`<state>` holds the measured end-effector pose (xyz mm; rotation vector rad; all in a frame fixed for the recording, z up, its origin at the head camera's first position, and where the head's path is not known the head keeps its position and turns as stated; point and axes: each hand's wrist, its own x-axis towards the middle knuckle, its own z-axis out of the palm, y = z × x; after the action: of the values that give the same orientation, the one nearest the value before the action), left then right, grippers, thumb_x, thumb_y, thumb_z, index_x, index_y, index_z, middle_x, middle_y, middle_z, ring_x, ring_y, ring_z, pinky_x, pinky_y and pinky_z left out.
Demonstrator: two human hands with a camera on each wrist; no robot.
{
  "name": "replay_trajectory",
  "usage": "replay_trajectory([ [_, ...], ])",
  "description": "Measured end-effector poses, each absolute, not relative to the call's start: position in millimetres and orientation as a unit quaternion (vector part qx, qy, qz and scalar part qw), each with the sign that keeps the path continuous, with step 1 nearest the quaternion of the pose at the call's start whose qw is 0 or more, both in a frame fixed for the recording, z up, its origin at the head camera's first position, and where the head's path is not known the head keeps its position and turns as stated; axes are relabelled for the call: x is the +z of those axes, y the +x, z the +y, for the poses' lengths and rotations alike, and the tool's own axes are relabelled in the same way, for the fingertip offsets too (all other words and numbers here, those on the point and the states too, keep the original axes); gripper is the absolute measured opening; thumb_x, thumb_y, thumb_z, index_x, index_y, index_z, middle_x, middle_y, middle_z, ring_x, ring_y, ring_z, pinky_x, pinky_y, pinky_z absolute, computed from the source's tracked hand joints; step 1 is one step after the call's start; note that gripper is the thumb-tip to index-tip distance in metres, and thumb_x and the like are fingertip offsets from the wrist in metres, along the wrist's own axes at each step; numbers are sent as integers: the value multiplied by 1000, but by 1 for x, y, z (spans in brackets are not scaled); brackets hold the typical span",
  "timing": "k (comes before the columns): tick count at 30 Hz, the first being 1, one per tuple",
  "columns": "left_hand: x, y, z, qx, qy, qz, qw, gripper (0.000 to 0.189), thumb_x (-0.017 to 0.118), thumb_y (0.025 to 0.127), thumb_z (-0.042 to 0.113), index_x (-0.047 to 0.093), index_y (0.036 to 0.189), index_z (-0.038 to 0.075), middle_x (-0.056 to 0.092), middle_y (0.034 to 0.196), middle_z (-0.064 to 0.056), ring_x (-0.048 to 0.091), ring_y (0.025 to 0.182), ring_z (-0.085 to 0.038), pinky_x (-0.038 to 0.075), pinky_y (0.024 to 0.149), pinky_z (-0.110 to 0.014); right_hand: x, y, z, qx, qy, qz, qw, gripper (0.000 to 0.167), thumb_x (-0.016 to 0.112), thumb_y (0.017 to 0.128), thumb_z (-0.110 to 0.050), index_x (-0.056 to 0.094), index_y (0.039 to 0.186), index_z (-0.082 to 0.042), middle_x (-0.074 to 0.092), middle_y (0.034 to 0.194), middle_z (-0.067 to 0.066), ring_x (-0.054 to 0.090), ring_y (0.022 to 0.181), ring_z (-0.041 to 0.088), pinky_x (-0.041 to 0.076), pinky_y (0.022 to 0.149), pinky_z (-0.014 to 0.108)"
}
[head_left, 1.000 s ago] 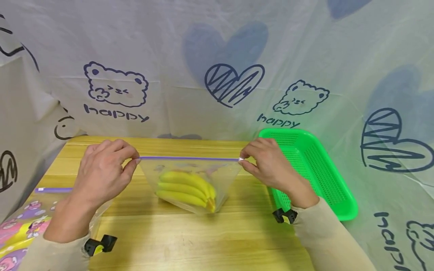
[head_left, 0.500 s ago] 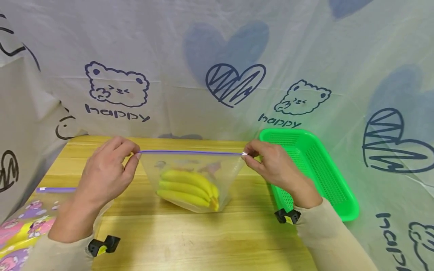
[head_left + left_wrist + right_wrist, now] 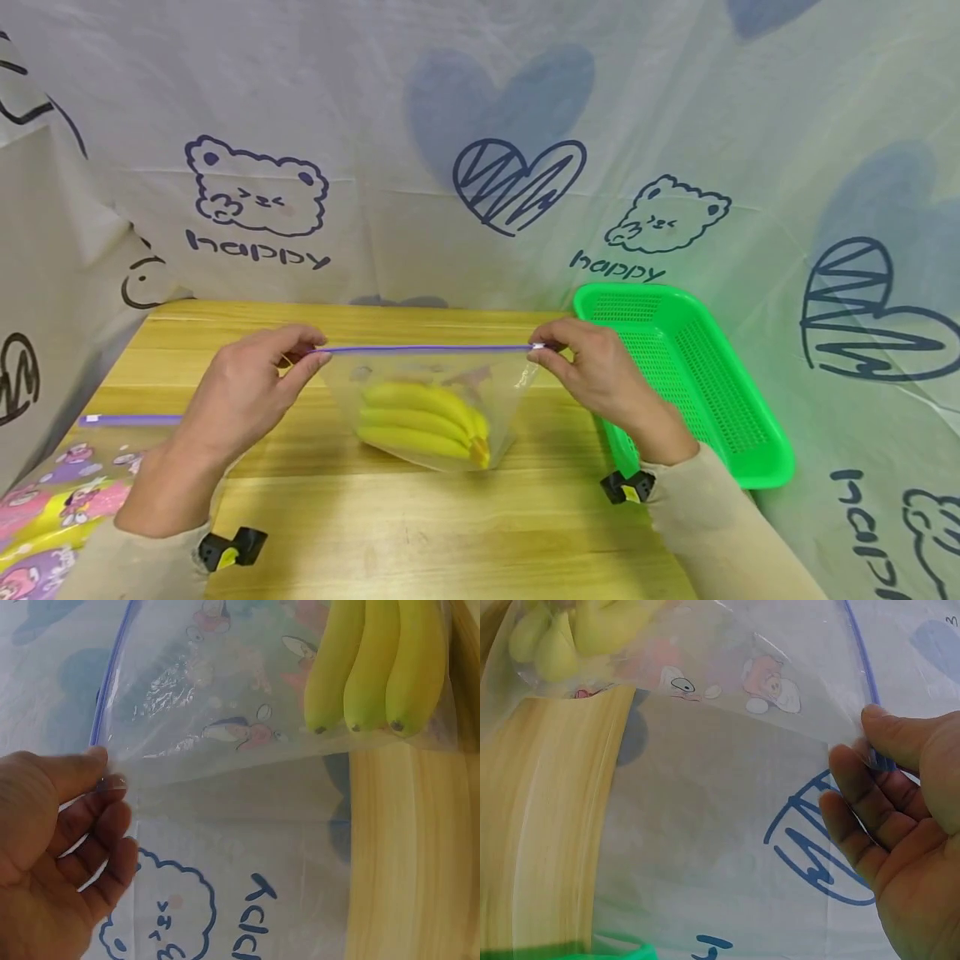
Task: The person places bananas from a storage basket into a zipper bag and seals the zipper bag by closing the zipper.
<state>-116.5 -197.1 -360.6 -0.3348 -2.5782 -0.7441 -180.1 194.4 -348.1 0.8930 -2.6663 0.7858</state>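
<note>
A clear zip bag [image 3: 345,379] hangs by its purple zip strip over the table, with a bunch of yellow bananas [image 3: 420,421] inside. Thumb and fingers of my left hand [image 3: 251,387] pinch the strip's left end. At the opposite end, beside a white slider, my right hand [image 3: 603,375] pinches the strip. Stretched between both hands, the strip runs nearly straight. The left wrist view shows the banana tips [image 3: 375,682] near the bag's lower part. Faded cartoon prints show through the plastic in the right wrist view. Whether the zip is sealed all along cannot be told.
A green perforated basket [image 3: 750,454] stands at the right of the wooden table [image 3: 450,542]. On the left, partly behind my left arm, lies another zip bag [image 3: 75,492] with a colourful cartoon print. A printed cloth [image 3: 390,108] hangs behind the table.
The bag rose slightly, then came down a little. My left hand has shifted a bit to the right, while my right hand keeps its pinch near the slider.
</note>
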Motion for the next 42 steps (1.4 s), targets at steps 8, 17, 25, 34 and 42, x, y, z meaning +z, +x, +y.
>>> replay_trajectory([
  [8, -361, -119, -193, -229, -188, -902, 313, 10, 81, 90, 2, 76, 89, 10, 75, 84, -2, 61, 74, -17, 50, 60, -40, -350, -180, 199, 257, 321, -905, 108, 6, 76, 97, -15, 71, 98, -15, 74, 99, -3, 60, 83, 15, 52, 75, 36],
  [17, -363, -123, -189, -240, -159, -906, 309, 4, 77, 94, 3, 75, 96, 6, 73, 88, -7, 62, 73, -21, 52, 64, -42, -349, -175, 196, 279, 297, -910, 78, 5, 72, 101, -18, 72, 99, -13, 70, 88, -3, 60, 75, 12, 53, 68, 31],
  [25, -361, -122, -182, -323, -63, -932, 154, 51, 69, 102, 12, 50, 148, 3, 59, 125, -20, 69, 96, -32, 57, 72, -48, -351, -171, 187, 303, 265, -907, 120, 6, 73, 98, -14, 70, 94, -10, 68, 75, -3, 56, 64, 11, 47, 57, 26],
  [34, -360, -120, -160, -374, -11, -925, 74, 51, 70, 102, 25, 41, 135, -3, 53, 116, -17, 65, 97, -29, 51, 75, -41, -345, -152, 165, 462, 207, -853, 127, 8, 64, 100, -4, 70, 105, -6, 67, 76, 6, 71, 58, 10, 54, 48, 30],
  [42, -368, -113, -130, -343, -79, -936, 5, 48, 69, 101, 47, 56, 126, 8, 66, 115, -11, 64, 104, -28, 53, 88, -47, -336, -131, 136, 561, 178, -805, 74, 13, 62, 105, -7, 70, 114, -4, 65, 83, 13, 76, 66, 18, 62, 61, 35],
])
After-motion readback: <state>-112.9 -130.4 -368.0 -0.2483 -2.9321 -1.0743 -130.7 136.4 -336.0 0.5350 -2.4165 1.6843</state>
